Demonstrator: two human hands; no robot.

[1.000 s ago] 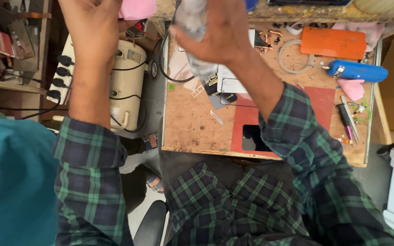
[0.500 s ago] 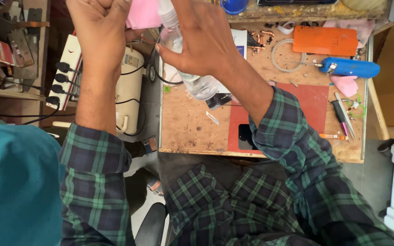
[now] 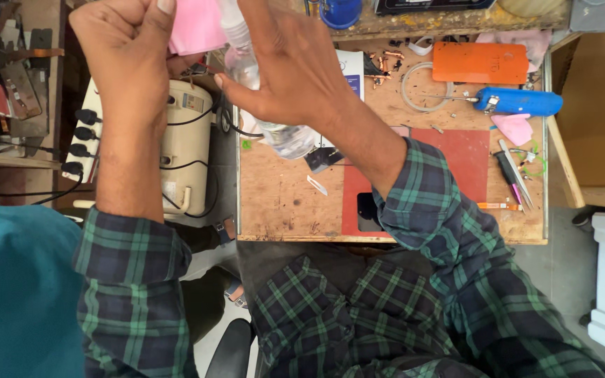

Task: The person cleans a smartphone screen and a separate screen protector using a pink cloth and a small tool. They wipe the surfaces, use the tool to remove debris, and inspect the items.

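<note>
Right hand (image 3: 295, 70) gripping clear bottle (image 3: 281, 136), tilted, neck toward pink cloth (image 3: 194, 28), above table's (image 3: 281, 203) far-left corner. Left hand (image 3: 124, 59) clenching cloth. I'm judging: keeping nozzle close over cloth, squeezing gently, avoiding drips onto cream box (image 3: 187, 140).

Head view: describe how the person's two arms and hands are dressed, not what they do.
Both arms wear a plaid shirt in dark navy and green, its sleeves rolled back so the forearms are bare. The left sleeve bunches in a thick cuff near the elbow; the right sleeve ends the same way. The left hand and right hand are bare: no gloves, rings or watch show.
</note>
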